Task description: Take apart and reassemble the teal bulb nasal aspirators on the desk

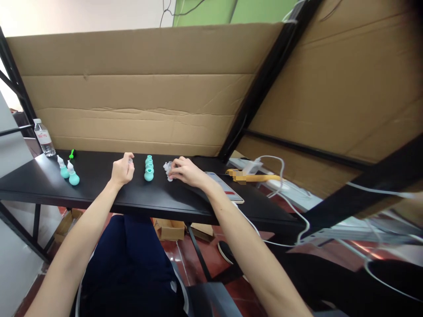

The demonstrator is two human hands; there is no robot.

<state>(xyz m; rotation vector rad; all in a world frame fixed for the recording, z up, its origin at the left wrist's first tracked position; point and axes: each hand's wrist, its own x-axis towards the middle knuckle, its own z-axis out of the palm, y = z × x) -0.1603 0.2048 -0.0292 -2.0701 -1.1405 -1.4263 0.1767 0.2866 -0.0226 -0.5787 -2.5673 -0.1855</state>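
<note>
Black table (pixel 172 197); two hands flanking a turquoise row.
Left hand (pixel 123 170) curled closed, small clear piece (pixel 131 161) pinched at thumb; right hand (pixel 185 171) palm down, fingers bent over translucent parts (pixel 166 167), touching; whether gripping one, cannot tell; turquoise bottles (pixel 149 175) between hands, slightly nearer the left; row's long axis running away from the person.

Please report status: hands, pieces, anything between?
Left hand closed on small clear piece. Right hand at translucent pieces. Teal bottles standing in row between hands.
</note>
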